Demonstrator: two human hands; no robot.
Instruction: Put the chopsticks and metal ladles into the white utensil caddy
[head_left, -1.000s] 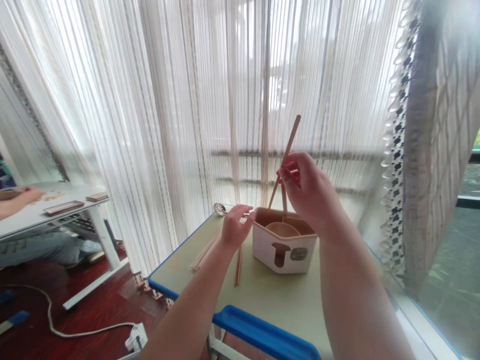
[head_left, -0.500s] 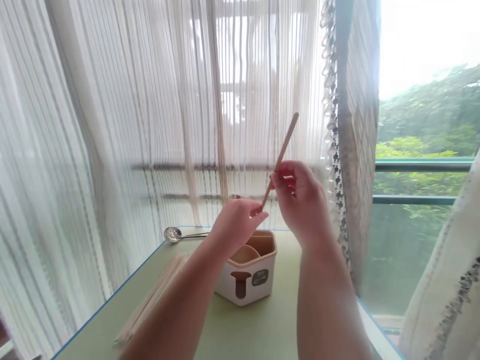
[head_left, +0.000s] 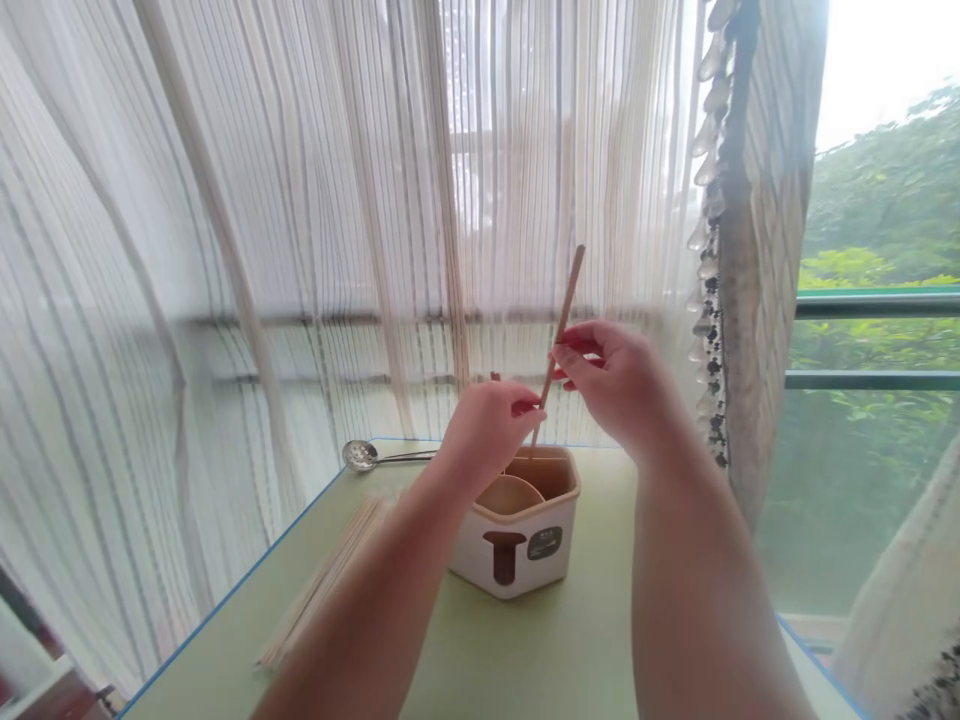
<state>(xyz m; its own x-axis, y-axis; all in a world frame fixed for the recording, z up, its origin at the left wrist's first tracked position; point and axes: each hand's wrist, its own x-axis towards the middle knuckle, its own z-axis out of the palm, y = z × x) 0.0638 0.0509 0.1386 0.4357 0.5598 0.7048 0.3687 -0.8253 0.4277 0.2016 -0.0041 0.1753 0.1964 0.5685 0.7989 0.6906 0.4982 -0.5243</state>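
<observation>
A slim brown wooden chopstick (head_left: 571, 285) stands nearly upright over the utensil holder, its lower end reaching the rim. My right hand (head_left: 611, 385) pinches it around the middle. Lower down, the fingertips of my left hand (head_left: 487, 425) are closed on the same chopstick. Below both hands sits the holder (head_left: 536, 550), white outside and tan inside, with a T-shaped cutout and a dark label. A round tan piece shows within it. Behind my left hand a small brown tip (head_left: 495, 377) pokes up; the rest of it is hidden.
A metal slotted spoon (head_left: 361, 457) is at the table's far left, its handle running behind my left wrist. A clear packet of thin wooden sticks (head_left: 330, 575) lies left of the holder, partly under my left forearm. Striped sheer curtains (head_left: 315, 200) hang beyond the green table (head_left: 517, 660).
The chopstick has come down toward the holder and turned more upright, its lower end now at the rim. Both hands still grip it. The camera view has shifted slightly.
</observation>
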